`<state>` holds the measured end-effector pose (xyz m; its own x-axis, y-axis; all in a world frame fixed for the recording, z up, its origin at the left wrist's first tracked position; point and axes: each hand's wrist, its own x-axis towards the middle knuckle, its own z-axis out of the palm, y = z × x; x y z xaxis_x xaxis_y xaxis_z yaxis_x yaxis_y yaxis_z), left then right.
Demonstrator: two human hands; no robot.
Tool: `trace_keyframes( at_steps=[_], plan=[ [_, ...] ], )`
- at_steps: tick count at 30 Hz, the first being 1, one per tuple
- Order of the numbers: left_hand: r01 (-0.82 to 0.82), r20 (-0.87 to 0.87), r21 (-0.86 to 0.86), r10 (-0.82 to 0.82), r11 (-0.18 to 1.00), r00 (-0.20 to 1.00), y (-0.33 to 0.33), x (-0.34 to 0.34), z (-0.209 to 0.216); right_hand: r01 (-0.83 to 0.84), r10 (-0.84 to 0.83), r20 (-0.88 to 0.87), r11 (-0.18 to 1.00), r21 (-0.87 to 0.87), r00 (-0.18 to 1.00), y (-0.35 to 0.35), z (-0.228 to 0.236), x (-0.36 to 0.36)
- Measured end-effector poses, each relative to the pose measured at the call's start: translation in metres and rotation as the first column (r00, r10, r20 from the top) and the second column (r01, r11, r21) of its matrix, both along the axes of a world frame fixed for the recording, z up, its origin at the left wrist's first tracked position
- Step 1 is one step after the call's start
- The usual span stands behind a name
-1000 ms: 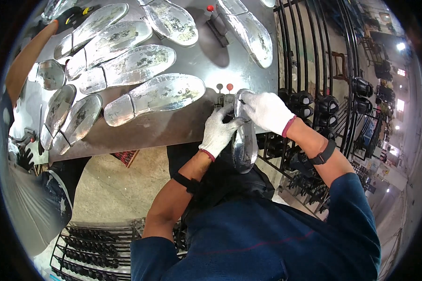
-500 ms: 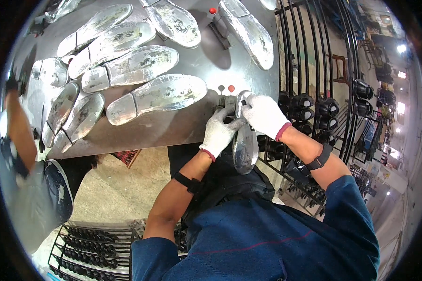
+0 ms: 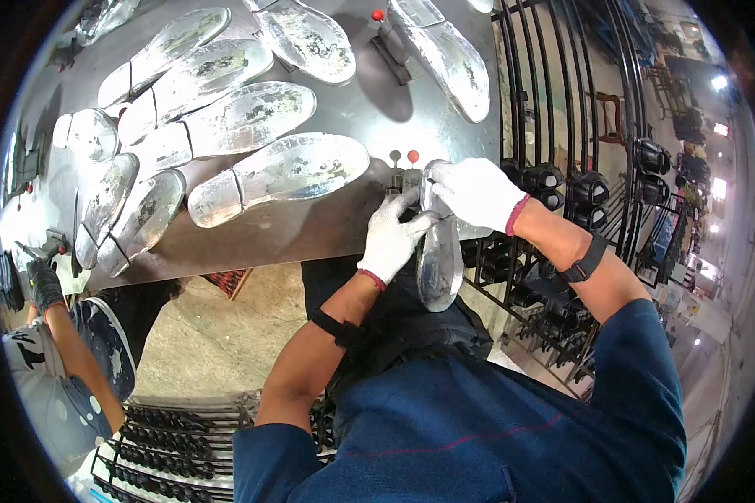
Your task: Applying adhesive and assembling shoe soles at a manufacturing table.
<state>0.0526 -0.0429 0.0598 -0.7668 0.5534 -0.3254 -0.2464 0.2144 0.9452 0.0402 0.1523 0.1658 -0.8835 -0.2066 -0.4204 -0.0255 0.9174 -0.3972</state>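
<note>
Fingers of the gloved left hand (image 3: 392, 237) are closed on the left side of a silver shoe last (image 3: 439, 267) overhanging the metal table's (image 3: 302, 225) near edge; the gloved right hand (image 3: 480, 196) curls over its far end, its exact hold hidden. More silver lasts (image 3: 289, 172) lie to the left.

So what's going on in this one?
Someone's white-gloved left hand and right hand are both on a silvery shoe last at the edge of a metal table. Other shoe lasts lie across it. At far left is a co-worker's dark-gloved hand.
</note>
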Motion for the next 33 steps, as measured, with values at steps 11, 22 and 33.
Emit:
trace_keyframes(
  at_steps=[11, 22, 33],
  plan=[
    [-0.007, 0.007, -0.004, 0.007, 1.000, 1.000, 0.002, 0.002, -0.009, 0.061, -0.061, -0.009, 0.996, 0.067, 0.998, -0.005, 0.020, 0.010],
    [0.011, 0.092, -0.003, -0.011, 1.000, 0.996, 0.000, -0.002, 0.001, 0.366, -0.358, 0.150, 0.930, -0.026, 0.921, -0.013, 0.007, 0.006],
    [0.035, 0.064, -0.016, -0.034, 0.999, 0.997, -0.003, -0.004, 0.008, 0.002, -0.005, -0.027, 0.995, -0.096, 1.000, -0.006, -0.003, -0.020]
  ],
)
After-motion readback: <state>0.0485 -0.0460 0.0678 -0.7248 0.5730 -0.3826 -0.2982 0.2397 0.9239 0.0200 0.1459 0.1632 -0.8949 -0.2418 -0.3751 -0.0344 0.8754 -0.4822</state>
